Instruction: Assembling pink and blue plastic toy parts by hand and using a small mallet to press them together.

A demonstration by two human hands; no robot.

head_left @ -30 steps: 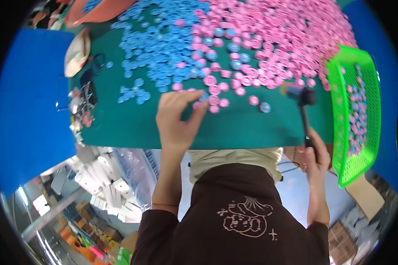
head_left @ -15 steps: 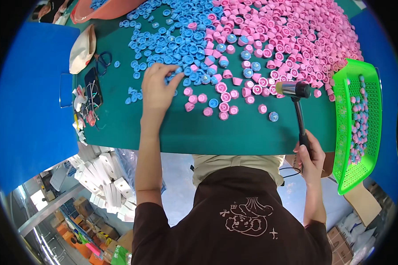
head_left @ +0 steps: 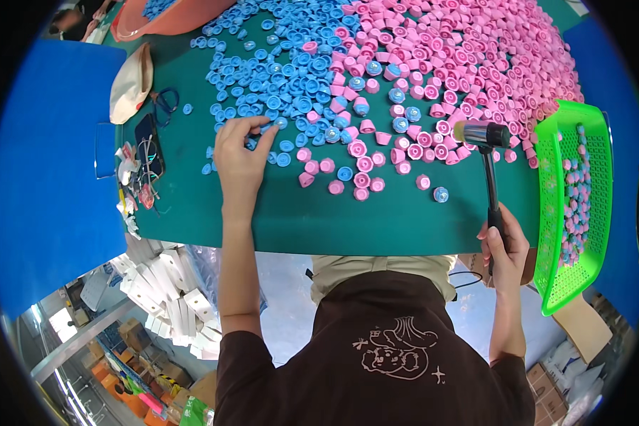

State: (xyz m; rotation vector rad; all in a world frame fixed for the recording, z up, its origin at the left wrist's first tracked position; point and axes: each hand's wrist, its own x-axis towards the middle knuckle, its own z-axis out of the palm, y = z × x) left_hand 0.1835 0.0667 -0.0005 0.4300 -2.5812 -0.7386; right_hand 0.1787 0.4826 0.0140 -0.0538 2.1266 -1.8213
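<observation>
Over the near edge of the blue pile, my left hand (head_left: 241,156) has thumb and forefinger closed in a pinch. A small round blue cap (head_left: 280,123) shows at those fingertips. My right hand (head_left: 505,245) is wrapped round the black handle of a mallet (head_left: 486,133), its silver head with yellow and black ends raised above the table's right side. Loose blue caps (head_left: 291,74) spread across the far left. Pink cup-shaped pieces (head_left: 468,64) are heaped at the far right. Between them sit several blue-and-pink joined pieces (head_left: 397,95).
A green basket (head_left: 547,206) at the right holds joined pieces. An orange-red basin (head_left: 184,21) stands far left. Along the left edge lie a cream cloth pouch (head_left: 131,85), scissors (head_left: 165,101), a phone (head_left: 148,138) and glasses (head_left: 149,160). Another person's hand (head_left: 91,28) shows at the far left.
My left hand has moved slightly left and toward me, its pinch still at the blue caps. The mallet in my right hand has shifted a little to the right.
</observation>
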